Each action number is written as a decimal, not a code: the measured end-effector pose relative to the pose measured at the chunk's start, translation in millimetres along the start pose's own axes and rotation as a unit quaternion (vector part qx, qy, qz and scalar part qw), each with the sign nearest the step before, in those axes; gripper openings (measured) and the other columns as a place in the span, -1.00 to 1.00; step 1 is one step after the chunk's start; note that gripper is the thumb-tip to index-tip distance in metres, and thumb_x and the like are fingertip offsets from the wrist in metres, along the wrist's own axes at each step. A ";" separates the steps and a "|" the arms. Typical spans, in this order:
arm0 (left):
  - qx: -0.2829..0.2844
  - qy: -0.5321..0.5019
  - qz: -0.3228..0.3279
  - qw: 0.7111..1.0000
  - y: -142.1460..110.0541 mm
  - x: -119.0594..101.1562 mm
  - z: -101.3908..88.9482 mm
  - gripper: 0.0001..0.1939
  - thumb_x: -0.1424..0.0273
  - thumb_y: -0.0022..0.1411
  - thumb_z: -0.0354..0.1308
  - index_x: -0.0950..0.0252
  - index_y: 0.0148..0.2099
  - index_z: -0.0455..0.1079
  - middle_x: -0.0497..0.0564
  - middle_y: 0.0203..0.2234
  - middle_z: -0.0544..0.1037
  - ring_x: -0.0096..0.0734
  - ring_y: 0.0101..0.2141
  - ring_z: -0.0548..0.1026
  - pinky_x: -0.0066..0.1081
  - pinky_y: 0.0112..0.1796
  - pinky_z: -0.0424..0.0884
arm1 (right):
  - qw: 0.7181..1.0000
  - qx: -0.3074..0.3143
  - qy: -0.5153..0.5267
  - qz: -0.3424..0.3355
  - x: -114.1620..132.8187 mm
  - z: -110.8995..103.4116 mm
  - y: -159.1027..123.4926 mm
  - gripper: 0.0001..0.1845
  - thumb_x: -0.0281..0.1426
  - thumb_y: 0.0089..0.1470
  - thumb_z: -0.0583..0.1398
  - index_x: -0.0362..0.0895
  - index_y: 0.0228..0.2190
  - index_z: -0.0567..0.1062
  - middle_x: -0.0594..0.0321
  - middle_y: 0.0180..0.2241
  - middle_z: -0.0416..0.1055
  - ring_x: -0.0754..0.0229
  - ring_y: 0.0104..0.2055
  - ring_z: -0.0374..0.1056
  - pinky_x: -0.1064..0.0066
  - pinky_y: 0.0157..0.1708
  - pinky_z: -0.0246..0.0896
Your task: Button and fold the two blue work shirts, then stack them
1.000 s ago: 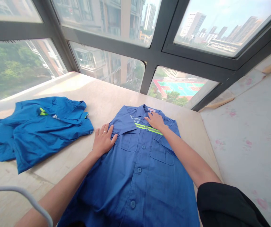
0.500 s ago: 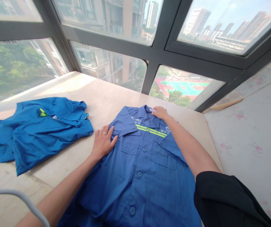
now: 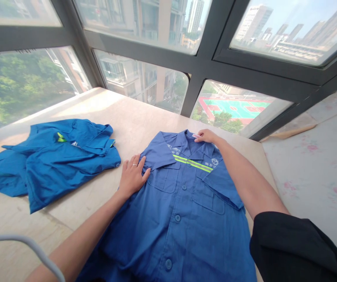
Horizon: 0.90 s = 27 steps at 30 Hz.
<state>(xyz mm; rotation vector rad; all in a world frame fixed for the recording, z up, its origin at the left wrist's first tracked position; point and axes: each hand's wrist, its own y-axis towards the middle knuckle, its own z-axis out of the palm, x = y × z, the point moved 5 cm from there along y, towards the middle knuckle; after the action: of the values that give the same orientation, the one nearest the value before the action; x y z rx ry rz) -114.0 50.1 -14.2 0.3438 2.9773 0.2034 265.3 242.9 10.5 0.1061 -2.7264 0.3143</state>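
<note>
A blue short-sleeved work shirt (image 3: 168, 207) lies front up before me, with a buttoned placket, chest pockets, white printing and a yellow-green reflective stripe. My left hand (image 3: 133, 174) rests on the edge of its left-side sleeve, fingers stretched out and a ring on one of them. At the collar, my right hand (image 3: 207, 136) has thumb and fingers bent together on the collar's edge beside the white and red neck label (image 3: 196, 135). The shirt's lower end runs out of view at the bottom.
A second blue garment (image 3: 71, 164) lies folded on the left of the pale stone sill (image 3: 136, 113). Dark window frames (image 3: 199, 70) rise behind. A grey curved tube (image 3: 33, 244) crosses the lower left corner. Floral wallpaper (image 3: 312, 176) covers the wall on the right.
The whole scene has shifted slightly right in the view. Both hands keep their places on the shirt, and the right fingers look a little more bent at the collar.
</note>
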 end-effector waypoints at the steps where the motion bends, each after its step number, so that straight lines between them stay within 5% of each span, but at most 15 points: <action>1: -0.001 -0.001 -0.001 1.000 -0.1 0.1 0.2 -0.36 0.09 0.41 -0.20 0.33 0.38 0.16 0.24 0.35 0.17 0.00 0.34 0.11 0.08 0.28 0.04 | 1.000 0.006 0.008 -0.001 0.5 -2.2 -0.4 -0.49 0.00 -0.28 0.40 -0.17 -0.44 0.54 0.30 -0.46 0.43 0.21 -0.35 0.31 0.46 -0.38 0.14; 9: -0.006 0.001 -0.002 1.000 -0.5 1.5 2.2 -0.37 0.09 0.41 -0.18 0.30 0.38 0.16 0.22 0.35 0.18 -0.02 0.35 0.10 0.07 0.28 0.04 | 0.999 0.041 0.027 0.012 6.1 -7.4 5.1 -0.28 0.29 -0.07 0.18 -0.17 -0.58 0.47 0.19 -0.50 0.42 0.18 -0.41 0.31 0.40 -0.40 0.19; 16: -0.002 -0.005 -0.002 1.000 -0.5 1.1 1.4 -0.36 0.09 0.41 -0.18 0.31 0.38 0.17 0.23 0.35 0.18 -0.01 0.35 0.10 0.07 0.28 0.04 | 0.999 0.019 0.031 -0.007 27.4 8.6 33.6 -0.51 0.01 -0.07 0.33 -0.17 -0.32 0.58 0.19 -0.40 0.51 0.18 -0.36 0.38 0.45 -0.35 0.24; 27: 0.002 -0.014 -0.008 1.000 -1.0 1.1 0.3 -0.37 0.09 0.40 -0.14 0.27 0.38 0.16 0.20 0.36 0.17 -0.02 0.35 0.10 0.05 0.29 0.02 | 0.999 0.020 -0.013 -0.039 24.4 14.8 46.9 -0.46 0.02 0.01 0.22 -0.13 -0.69 0.29 0.32 -0.62 0.23 0.24 -0.45 0.22 0.43 -0.42 0.07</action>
<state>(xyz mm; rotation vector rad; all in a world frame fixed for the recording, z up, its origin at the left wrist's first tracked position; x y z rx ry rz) -115.2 49.4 -14.8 0.3218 2.9516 0.1896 231.8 284.3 -2.7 0.2281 -2.7329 0.3489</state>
